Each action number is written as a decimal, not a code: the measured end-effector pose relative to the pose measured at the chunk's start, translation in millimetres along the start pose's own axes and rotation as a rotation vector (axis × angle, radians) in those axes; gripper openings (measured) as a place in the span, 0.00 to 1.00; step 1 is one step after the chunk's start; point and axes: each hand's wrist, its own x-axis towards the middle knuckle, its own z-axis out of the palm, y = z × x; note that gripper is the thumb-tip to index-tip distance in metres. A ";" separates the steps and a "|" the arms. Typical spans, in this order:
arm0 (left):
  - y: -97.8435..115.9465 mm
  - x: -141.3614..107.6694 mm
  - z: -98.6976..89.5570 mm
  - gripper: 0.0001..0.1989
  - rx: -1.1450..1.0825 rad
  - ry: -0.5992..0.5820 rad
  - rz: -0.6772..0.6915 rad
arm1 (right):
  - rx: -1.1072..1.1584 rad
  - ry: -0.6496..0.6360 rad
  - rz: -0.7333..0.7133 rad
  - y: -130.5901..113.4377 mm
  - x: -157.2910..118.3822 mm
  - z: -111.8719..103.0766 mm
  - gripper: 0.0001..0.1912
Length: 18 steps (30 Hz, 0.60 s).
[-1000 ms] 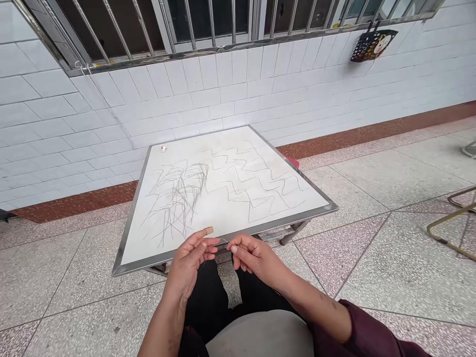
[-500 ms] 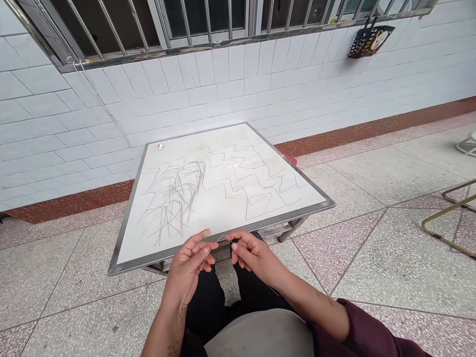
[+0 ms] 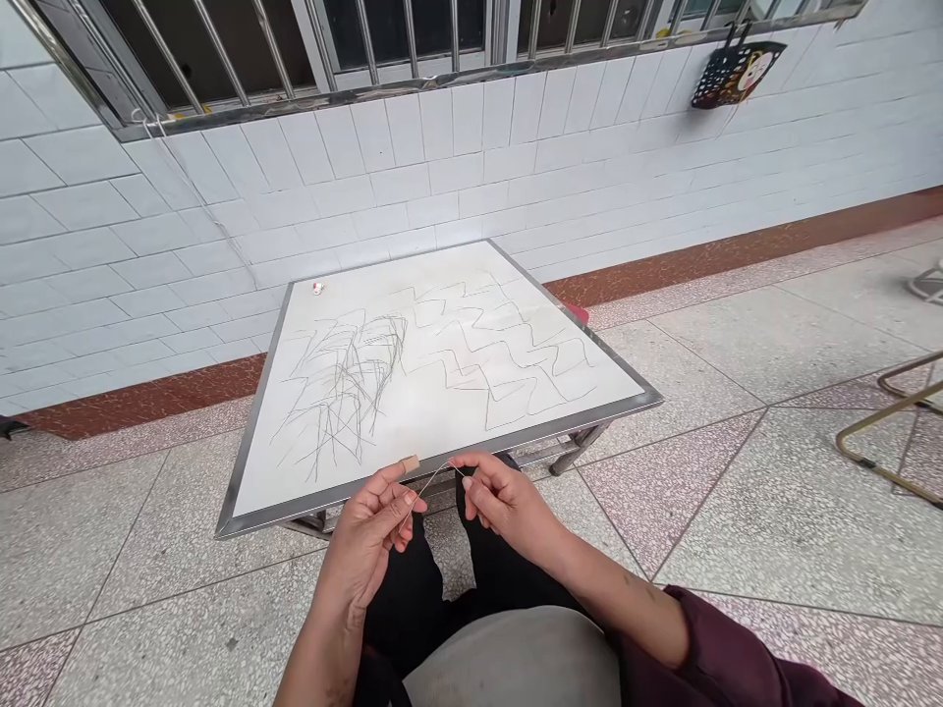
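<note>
Between my two hands runs a thin pale wire (image 3: 429, 481), bent to a peak near my right index fingertip. My left hand (image 3: 366, 535) pinches one end between thumb and fingers, its index finger, wrapped in tan tape, stretched toward the table edge. The thumb and fingers of my right hand (image 3: 508, 506) close on the other end. Both hands are just in front of the table's near edge, above my lap. On the white table (image 3: 434, 412) lie a tangled heap of thin dark bent wires (image 3: 354, 368) at left and separate zigzag wires (image 3: 508, 358) at right.
A small red-and-white item (image 3: 318, 288) sits at the table's far left corner. Behind stands a white tiled wall (image 3: 413, 187) below barred windows. A dark patterned bag (image 3: 737, 77) hangs from the sill. At right, a metal tube frame (image 3: 869, 417) stands on the speckled floor.
My left hand has shifted slightly left, and more of the wire shows between the hands. Its rounded arch now looks like a sharper peak. My right hand has barely moved.
</note>
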 end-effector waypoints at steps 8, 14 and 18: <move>3.1 -4.0 4.4 0.29 0.059 0.023 0.021 | -0.026 0.006 0.006 -0.3 -0.3 -0.7 0.15; -6.1 4.2 -7.7 0.25 -0.160 0.018 0.018 | 0.095 0.008 0.016 -2.7 0.0 0.2 0.16; -27.9 17.3 -6.9 0.23 -0.350 0.071 0.001 | 0.223 -0.013 0.055 -0.6 1.3 4.0 0.16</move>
